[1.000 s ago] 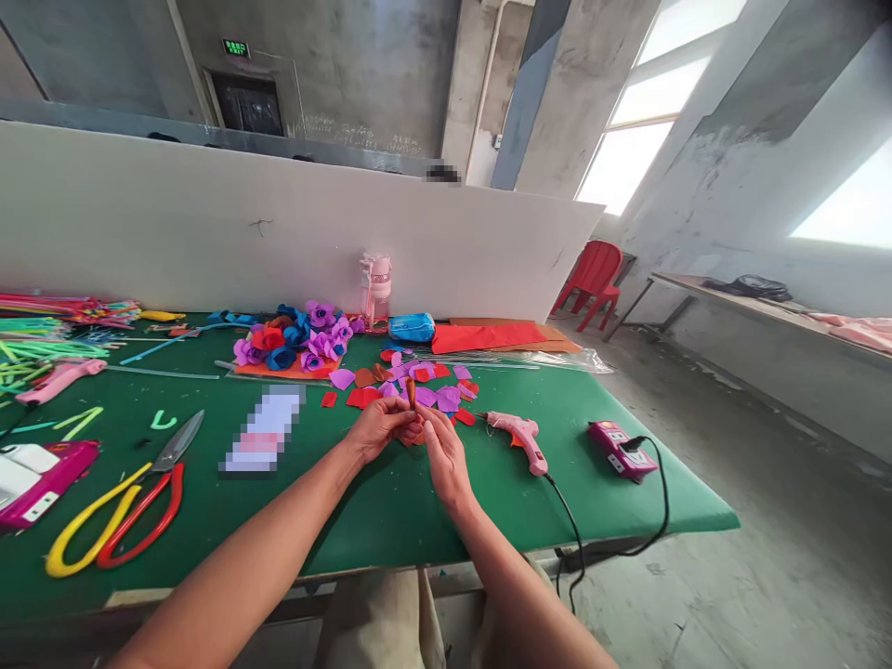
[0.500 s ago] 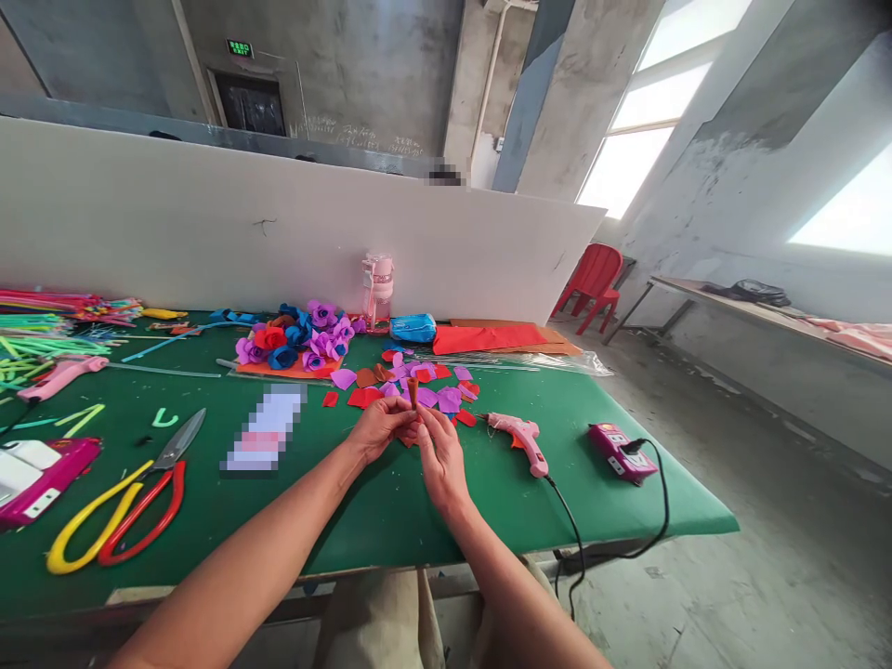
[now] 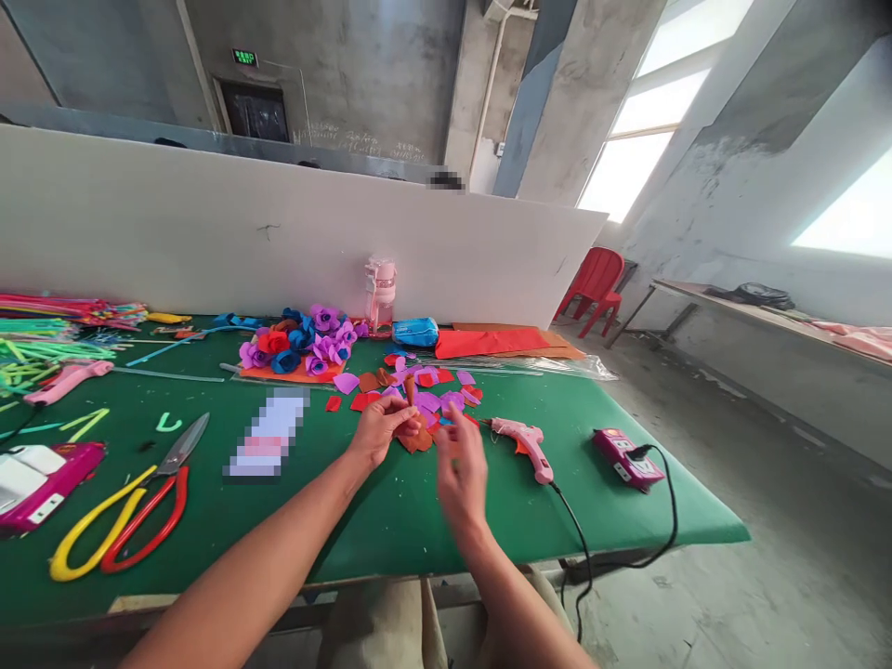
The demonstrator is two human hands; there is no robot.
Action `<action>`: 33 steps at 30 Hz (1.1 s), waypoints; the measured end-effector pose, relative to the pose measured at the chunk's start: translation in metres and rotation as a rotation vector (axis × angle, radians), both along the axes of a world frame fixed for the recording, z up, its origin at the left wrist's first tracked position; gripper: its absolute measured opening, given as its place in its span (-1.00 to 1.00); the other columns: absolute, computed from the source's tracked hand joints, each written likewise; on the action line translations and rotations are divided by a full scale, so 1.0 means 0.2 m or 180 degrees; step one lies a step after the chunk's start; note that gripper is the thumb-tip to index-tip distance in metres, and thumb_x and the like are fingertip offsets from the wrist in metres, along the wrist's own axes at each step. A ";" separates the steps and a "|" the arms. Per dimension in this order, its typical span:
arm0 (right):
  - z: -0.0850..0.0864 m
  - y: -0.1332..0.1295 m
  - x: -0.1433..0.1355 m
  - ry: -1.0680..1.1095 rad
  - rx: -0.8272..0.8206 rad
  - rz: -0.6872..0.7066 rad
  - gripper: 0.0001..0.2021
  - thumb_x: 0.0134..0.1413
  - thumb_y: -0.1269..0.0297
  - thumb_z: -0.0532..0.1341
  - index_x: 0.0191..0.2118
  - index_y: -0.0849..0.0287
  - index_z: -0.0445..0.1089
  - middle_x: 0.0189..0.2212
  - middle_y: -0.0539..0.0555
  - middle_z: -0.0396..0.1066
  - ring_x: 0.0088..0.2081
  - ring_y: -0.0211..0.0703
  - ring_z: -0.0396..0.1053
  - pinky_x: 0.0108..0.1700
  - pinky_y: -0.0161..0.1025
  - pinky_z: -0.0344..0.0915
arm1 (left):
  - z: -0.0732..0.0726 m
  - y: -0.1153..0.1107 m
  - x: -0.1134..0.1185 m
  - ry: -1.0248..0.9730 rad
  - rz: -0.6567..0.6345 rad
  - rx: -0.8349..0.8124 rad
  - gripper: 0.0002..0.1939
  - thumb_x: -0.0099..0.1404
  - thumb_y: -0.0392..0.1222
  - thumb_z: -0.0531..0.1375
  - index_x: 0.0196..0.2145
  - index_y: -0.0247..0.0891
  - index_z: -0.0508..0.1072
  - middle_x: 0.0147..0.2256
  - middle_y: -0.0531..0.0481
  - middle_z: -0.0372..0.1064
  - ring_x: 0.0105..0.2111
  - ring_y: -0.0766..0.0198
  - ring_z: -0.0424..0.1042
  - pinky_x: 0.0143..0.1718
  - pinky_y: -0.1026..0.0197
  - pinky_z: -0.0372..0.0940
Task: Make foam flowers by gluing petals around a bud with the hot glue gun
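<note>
In my left hand (image 3: 382, 429) a small brown rolled piece of paper (image 3: 411, 390) stands upright, pinched between thumb and fingers. My right hand (image 3: 463, 469) is apart from it, slightly blurred, with fingers loosely parted and nothing visible in them. Brown paper petals (image 3: 418, 441) lie on the table between the two hands. Beyond my fingers are scattered purple petals (image 3: 427, 402) and red petals (image 3: 363, 400). A pink glue gun (image 3: 524, 440) rests just right of my right hand.
Finished paper flowers (image 3: 299, 341) are heaped behind on the left. Large scissors (image 3: 132, 506) lie at the left on the green table (image 3: 279, 530). A purple power strip (image 3: 627, 457) sits near the right edge, its cord hanging down. A pink bottle (image 3: 380, 295) stands by the white partition (image 3: 209, 223).
My right hand has let go of the brown roll and moved right, fingers parting. My left hand keeps the roll. The brown petals below now show more.
</note>
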State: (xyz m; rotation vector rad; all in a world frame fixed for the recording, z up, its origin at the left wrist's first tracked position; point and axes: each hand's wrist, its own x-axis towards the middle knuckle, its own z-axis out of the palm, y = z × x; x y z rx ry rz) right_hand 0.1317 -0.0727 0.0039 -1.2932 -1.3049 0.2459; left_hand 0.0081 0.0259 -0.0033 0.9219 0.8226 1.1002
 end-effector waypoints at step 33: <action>0.02 0.36 -0.04 0.0661 -0.0598 0.0515 -0.65 -0.19 0.14 0.33 -0.23 0.19 0.45 -0.33 0.09 0.48 -0.32 -0.13 0.40 -0.26 -0.21 0.35 | 0.02 -0.01 0.00 0.0462 0.0509 0.0631 -0.74 -0.07 -0.08 0.37 -0.53 -0.25 0.39 -0.64 0.13 0.35 -0.64 0.37 0.34 -0.58 0.33 0.27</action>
